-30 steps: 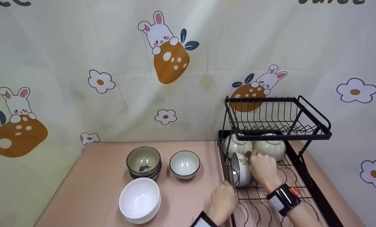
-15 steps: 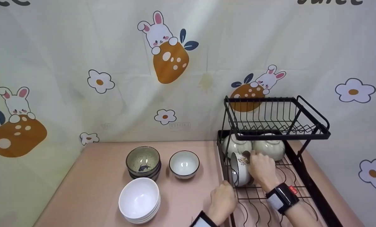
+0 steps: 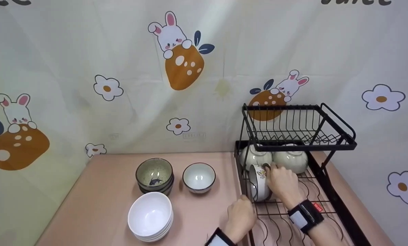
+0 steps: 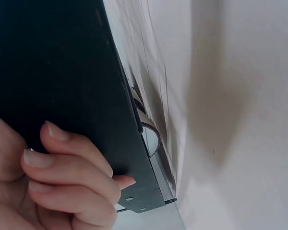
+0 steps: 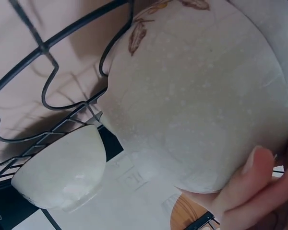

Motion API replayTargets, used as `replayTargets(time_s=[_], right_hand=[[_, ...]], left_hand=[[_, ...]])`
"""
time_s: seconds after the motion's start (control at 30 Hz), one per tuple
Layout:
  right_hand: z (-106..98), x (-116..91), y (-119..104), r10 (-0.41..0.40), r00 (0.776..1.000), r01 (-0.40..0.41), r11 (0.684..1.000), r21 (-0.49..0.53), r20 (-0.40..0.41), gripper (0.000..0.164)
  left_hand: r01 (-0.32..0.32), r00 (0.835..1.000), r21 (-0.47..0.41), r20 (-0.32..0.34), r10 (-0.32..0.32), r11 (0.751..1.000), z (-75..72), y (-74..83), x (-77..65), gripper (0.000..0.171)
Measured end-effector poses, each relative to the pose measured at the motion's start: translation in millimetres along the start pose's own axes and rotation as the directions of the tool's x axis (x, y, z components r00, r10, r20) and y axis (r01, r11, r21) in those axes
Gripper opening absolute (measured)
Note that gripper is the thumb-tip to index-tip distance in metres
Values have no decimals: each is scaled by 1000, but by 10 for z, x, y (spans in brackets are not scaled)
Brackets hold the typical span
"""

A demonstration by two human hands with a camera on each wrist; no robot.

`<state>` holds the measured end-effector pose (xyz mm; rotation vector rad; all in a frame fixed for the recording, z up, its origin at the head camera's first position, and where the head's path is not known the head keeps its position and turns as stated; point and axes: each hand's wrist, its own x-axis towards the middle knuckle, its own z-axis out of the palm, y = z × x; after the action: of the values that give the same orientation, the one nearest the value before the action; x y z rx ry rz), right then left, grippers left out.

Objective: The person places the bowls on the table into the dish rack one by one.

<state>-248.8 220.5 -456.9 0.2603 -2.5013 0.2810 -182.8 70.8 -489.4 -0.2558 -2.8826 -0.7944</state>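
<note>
The right hand (image 3: 283,181) holds a white, flower-printed ceramic bowl (image 3: 263,187), set on edge in the lower tier of a black metal wire rack (image 3: 303,148). The left hand (image 3: 241,215), fingers curled, meets the rack's left side; clamping cannot be determined.

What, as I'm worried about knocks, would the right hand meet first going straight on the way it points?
Probably the left upturned bowl, behind the flowered bowl that the right hand holds; depth is unclear, so the right upturned bowl might come first.
</note>
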Motion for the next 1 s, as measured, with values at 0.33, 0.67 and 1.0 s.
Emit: replayTargets(time_s=[0.33, 0.67, 1.0], right_hand=[[-84, -30, -38, 62, 992, -76, 990, 123, 112, 23], [-292, -170, -117, 129, 990, -137, 972, 189, 54, 27], [-296, -265, -116, 126, 988, -105, 972, 211, -87, 20]], left_hand=[[-15, 1000, -4, -9, 15, 1000, 5, -20, -9, 19], [-30, 999, 28, 19, 29, 999, -4, -15, -16, 31], [-31, 999, -4, 9, 31, 1000, -14, -14, -8, 23]])
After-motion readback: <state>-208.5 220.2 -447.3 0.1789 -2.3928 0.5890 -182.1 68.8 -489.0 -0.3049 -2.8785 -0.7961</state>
